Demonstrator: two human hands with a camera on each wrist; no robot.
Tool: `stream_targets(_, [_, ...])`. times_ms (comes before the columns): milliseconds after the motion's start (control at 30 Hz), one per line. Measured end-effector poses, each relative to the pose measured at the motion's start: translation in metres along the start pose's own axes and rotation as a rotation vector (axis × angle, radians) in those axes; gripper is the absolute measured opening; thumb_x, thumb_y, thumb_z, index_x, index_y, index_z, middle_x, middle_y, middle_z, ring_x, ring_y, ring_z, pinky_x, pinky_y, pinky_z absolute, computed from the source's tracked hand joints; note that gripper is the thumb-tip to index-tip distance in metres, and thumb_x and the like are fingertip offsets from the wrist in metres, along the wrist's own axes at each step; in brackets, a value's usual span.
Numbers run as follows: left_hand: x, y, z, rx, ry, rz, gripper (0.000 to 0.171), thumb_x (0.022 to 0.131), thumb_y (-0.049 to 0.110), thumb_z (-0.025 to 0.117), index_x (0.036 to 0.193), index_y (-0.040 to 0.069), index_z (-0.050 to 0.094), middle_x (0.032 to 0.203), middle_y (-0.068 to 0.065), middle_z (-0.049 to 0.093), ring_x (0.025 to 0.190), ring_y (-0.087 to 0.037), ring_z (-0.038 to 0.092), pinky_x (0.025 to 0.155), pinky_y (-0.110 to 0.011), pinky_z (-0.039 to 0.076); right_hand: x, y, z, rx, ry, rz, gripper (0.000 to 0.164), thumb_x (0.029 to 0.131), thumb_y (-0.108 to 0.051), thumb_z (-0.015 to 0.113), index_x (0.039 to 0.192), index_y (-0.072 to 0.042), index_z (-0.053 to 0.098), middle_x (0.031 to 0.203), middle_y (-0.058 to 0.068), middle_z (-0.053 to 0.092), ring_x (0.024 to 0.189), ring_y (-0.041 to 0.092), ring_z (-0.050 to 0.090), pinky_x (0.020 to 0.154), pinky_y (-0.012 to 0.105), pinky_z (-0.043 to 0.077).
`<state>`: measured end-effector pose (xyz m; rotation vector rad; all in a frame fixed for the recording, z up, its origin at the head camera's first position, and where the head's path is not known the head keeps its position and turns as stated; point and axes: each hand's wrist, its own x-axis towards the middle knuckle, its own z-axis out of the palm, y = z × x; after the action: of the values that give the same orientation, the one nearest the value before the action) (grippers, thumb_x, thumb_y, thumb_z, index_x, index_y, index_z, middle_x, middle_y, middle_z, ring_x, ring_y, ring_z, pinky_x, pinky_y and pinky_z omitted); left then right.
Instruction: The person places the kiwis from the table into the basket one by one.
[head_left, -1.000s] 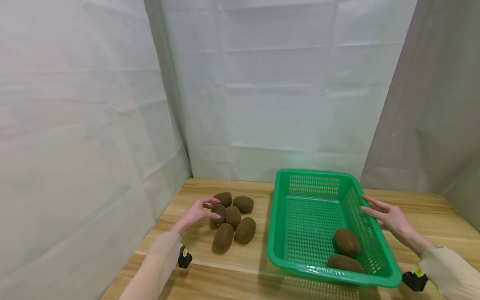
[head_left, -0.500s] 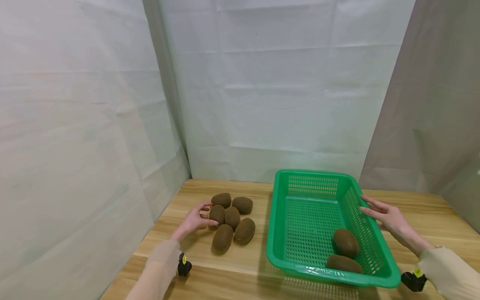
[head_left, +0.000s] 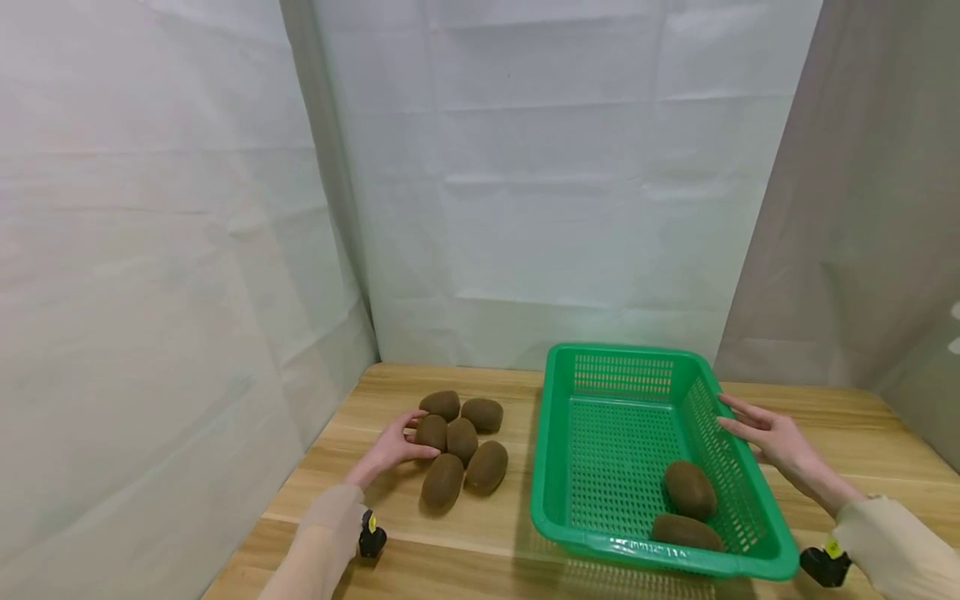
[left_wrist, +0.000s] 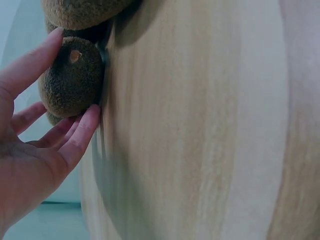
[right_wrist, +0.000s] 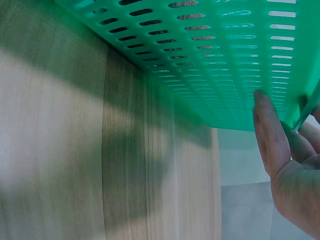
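Note:
At the left of the table, my left hand (head_left: 393, 445) holds a brown, fuzzy kiwi (head_left: 431, 432) between thumb and fingers. In the left wrist view this kiwi (left_wrist: 72, 75) shows its stem end, with the thumb on one side and the fingers curved along the other. Several more kiwis, one of them a kiwi (head_left: 487, 467) at the near right, lie close around it. My right hand (head_left: 776, 437) grips the right rim of a green plastic basket (head_left: 542, 467); the right wrist view shows fingers (right_wrist: 270, 132) against its slotted outer wall. Two kiwis (head_left: 690, 490) lie inside the basket.
The wooden table (head_left: 450, 550) carries the basket on its right half and the loose kiwis on its left. A white cloth (head_left: 540, 208) hangs behind the table, and another cloth wall (head_left: 150, 333) stands at the left.
My left hand has settled round the leftmost kiwi, its thumb now on the near side. The right hand stays at the basket's rim. The head view has shifted slightly.

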<state>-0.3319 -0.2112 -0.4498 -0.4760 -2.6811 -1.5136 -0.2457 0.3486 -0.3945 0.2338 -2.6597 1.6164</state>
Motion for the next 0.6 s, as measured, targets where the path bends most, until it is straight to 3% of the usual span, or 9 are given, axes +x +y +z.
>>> stream_targets(133, [-0.004,0.012,-0.001,-0.027,-0.017,0.006,0.070,0.067,0.002,0.079,0.124,-0.012,0.041,0.113,-0.027,0.049,0.094,-0.041,0.052,0.075,-0.043,0.046,0.000,0.000,0.000,-0.006,0.005,0.000,0.062,0.094,-0.031,0.050,0.141,0.000,0.024,0.135,0.031,0.026,0.116,0.044,0.033,0.078,0.050,0.045])
stream_targets(267, [-0.003,0.015,-0.001,-0.026,-0.018,0.010,0.068,0.068,-0.001,0.077,0.124,-0.013,0.041,0.112,-0.029,0.049,0.098,-0.043,0.050,0.076,-0.045,0.046,0.000,-0.001,0.000,-0.006,0.010,-0.011,0.061,0.094,-0.030,0.051,0.140,0.001,0.025,0.135,0.031,0.027,0.115,0.043,0.035,0.077,0.048,0.046])
stream_targets(367, [0.001,0.004,0.001,-0.006,0.000,0.006,0.068,0.068,0.003,0.079,0.124,-0.009,0.044,0.112,-0.025,0.050,0.098,-0.039,0.051,0.076,-0.043,0.046,0.000,-0.001,0.000,-0.004,0.012,-0.015,0.061,0.094,-0.030,0.051,0.140,0.001,0.026,0.136,0.030,0.027,0.115,0.043,0.035,0.076,0.047,0.047])
stream_targets(600, [-0.002,0.000,0.000,-0.034,-0.012,0.010,0.066,0.068,0.003,0.079,0.124,-0.008,0.045,0.113,-0.022,0.051,0.094,-0.036,0.054,0.074,-0.040,0.047,0.000,-0.001,0.001,0.013,0.005,-0.012,0.062,0.094,-0.029,0.051,0.141,0.001,0.025,0.136,0.031,0.025,0.117,0.045,0.031,0.077,0.049,0.046])
